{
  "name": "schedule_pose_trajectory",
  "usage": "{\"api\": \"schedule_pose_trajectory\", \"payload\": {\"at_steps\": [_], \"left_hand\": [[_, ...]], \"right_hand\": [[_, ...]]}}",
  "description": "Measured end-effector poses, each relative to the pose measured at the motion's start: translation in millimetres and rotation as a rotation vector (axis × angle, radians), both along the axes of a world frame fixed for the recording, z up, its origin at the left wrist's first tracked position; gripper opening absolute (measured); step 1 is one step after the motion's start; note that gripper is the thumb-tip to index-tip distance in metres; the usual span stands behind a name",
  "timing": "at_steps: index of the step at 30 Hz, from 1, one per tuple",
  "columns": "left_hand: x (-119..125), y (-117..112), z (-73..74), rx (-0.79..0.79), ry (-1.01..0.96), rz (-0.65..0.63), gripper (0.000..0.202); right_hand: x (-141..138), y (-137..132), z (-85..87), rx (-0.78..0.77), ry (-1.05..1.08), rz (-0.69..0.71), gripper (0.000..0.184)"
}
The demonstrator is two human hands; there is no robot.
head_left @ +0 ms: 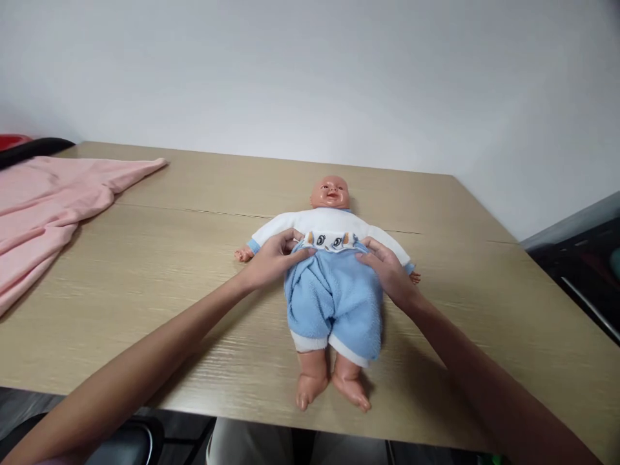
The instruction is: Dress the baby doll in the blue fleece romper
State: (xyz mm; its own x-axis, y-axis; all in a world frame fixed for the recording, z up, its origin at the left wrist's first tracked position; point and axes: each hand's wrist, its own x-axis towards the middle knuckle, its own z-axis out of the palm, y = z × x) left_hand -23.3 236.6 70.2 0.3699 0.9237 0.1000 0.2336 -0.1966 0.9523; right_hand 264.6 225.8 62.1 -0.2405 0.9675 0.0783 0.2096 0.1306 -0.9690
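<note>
A baby doll [330,192] lies on its back on the table, head toward the wall and bare feet toward me. It wears a white long-sleeved top with blue cuffs and light blue pants [334,297] with white leg hems. An animal face shows on white cloth at the waist. My left hand [278,258] pinches the waistband at the doll's left-of-view side, thumb on top. On the other side, my right hand [385,265] pinches the waistband in the same way. The fingertips under the cloth are partly hidden.
The wooden table [194,303] runs back to a white wall [290,77]. Pink cloth [58,206] drapes over the left side. A dark chair [121,442] stands below the front edge, and dark objects [576,258] stand beyond the right edge.
</note>
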Motion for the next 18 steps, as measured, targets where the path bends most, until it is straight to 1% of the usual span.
{"api": "schedule_pose_trajectory", "payload": {"at_steps": [1,2,4,5,6,7,8,9,11,12,15,18], "left_hand": [[-1.4,0.0,-4.1,0.029,0.037,0.048,0.038],[-2.4,-0.7,-6.8,0.103,0.099,0.082,0.035],[-1.7,-2.4,-7.2,0.332,0.235,0.124,0.028],[0.4,-2.3,-5.3,0.439,0.283,0.127,0.024],[3.5,-0.9,-2.9,0.507,0.312,0.116,0.021],[7.1,1.6,-0.7,0.518,0.318,0.098,0.019],[10.5,5.2,0.6,0.473,0.304,0.088,0.019],[13.2,9.4,0.6,0.394,0.278,0.086,0.021],[13.7,17.0,-4.0,0.224,0.212,0.103,0.029],[11.1,19.4,-8.2,0.164,0.177,0.111,0.034],[-5.2,18.2,-23.4,0.082,0.117,0.056,0.039],[-18.3,11.8,-35.5,0.053,0.090,-0.005,0.037]], "right_hand": [[2.5,-0.9,-1.8,0.025,-0.066,-0.006,0.018],[4.2,-2.7,-2.5,0.070,-0.130,-0.011,0.018],[3.8,-6.4,-0.6,0.212,-0.217,-0.027,0.019],[1.7,-7.3,1.7,0.289,-0.238,-0.035,0.017],[-1.2,-7.0,4.1,0.356,-0.250,-0.042,0.015],[-4.2,-5.4,6.1,0.400,-0.260,-0.046,0.014],[-6.6,-2.7,7.3,0.411,-0.272,-0.048,0.014],[-7.8,0.9,7.0,0.387,-0.279,-0.053,0.016],[-5.1,8.5,2.1,0.278,-0.266,-0.069,0.025],[-1.3,11.5,-2.4,0.221,-0.246,-0.080,0.030],[13.7,12.9,-18.3,0.119,-0.196,-0.106,0.040],[21.1,5.9,-28.8,0.012,-0.099,-0.118,0.039]]}}
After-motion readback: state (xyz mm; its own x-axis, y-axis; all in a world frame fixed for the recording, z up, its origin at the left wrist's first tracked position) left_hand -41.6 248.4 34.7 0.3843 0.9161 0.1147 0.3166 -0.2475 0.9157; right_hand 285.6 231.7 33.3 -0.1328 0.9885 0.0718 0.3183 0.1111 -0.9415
